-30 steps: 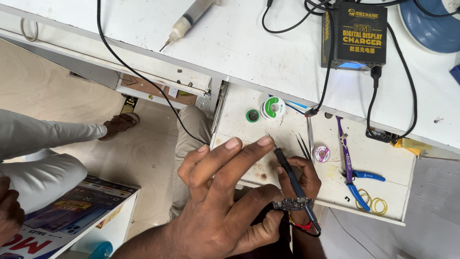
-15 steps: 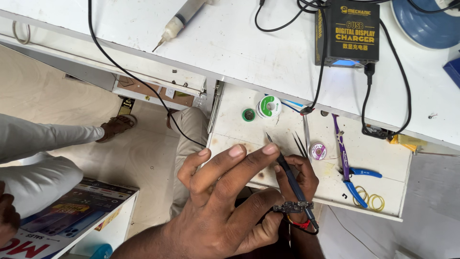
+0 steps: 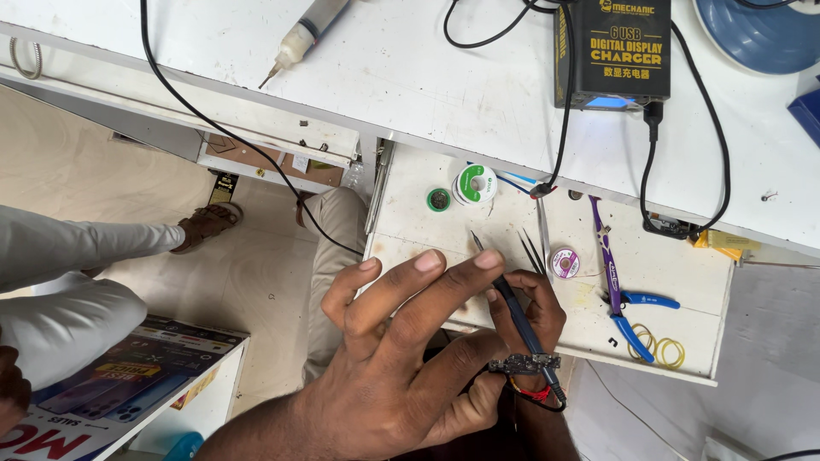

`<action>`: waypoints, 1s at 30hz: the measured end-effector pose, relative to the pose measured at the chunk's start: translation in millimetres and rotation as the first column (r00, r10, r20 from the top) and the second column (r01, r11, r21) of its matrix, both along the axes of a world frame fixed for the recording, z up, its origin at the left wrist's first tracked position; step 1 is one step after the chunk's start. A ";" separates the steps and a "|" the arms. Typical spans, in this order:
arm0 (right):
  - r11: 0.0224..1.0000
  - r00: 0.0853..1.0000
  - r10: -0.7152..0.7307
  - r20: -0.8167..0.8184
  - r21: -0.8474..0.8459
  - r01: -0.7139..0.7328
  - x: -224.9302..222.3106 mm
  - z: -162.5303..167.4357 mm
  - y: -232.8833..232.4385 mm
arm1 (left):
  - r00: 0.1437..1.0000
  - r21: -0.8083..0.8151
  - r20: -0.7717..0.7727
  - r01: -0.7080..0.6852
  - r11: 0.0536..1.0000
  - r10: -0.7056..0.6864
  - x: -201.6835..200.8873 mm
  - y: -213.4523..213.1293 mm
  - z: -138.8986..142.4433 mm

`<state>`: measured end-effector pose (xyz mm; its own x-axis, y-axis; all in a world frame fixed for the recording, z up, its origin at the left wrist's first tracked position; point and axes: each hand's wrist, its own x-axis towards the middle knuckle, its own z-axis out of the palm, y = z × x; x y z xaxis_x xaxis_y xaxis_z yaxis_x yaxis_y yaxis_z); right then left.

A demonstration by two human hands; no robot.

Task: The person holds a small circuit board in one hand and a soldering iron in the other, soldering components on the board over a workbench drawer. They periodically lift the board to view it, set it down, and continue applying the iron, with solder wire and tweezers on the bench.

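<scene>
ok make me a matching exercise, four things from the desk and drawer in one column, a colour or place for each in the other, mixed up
Things:
1. charger box
2. solder spool
3. pliers
4. syringe

Colour or place:
A. blue handles, in the drawer
B. lying on the desktop, tip pointing down-left
C. black, on the desktop with a cable plugged in
D. round, green and white, at the back of the drawer

Pairs: 1-C, 2-D, 3-A, 4-B
</scene>
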<state>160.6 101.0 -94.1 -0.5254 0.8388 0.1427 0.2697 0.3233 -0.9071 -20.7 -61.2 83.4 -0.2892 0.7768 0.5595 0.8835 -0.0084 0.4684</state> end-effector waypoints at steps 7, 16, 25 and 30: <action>1.000 1.000 0.002 -0.002 -0.015 -0.002 2.4 -4.1 0.5 | 1.000 0.004 -0.004 -0.012 1.000 0.012 2.2 -1.6 -3.7; 0.998 0.997 -0.053 0.064 0.019 0.051 0.8 -5.1 1.9 | 0.999 -0.008 -0.027 -0.035 0.999 0.034 3.1 -2.2 -5.4; 1.000 1.000 -0.019 -0.004 -0.011 0.019 1.4 -3.2 0.9 | 1.000 -0.020 -0.026 -0.018 1.000 0.017 2.5 -3.0 -2.9; 0.998 1.000 -0.018 0.003 0.068 0.018 3.8 -9.8 2.6 | 1.000 -0.015 -0.018 0.002 1.000 -0.002 1.3 -3.5 -4.7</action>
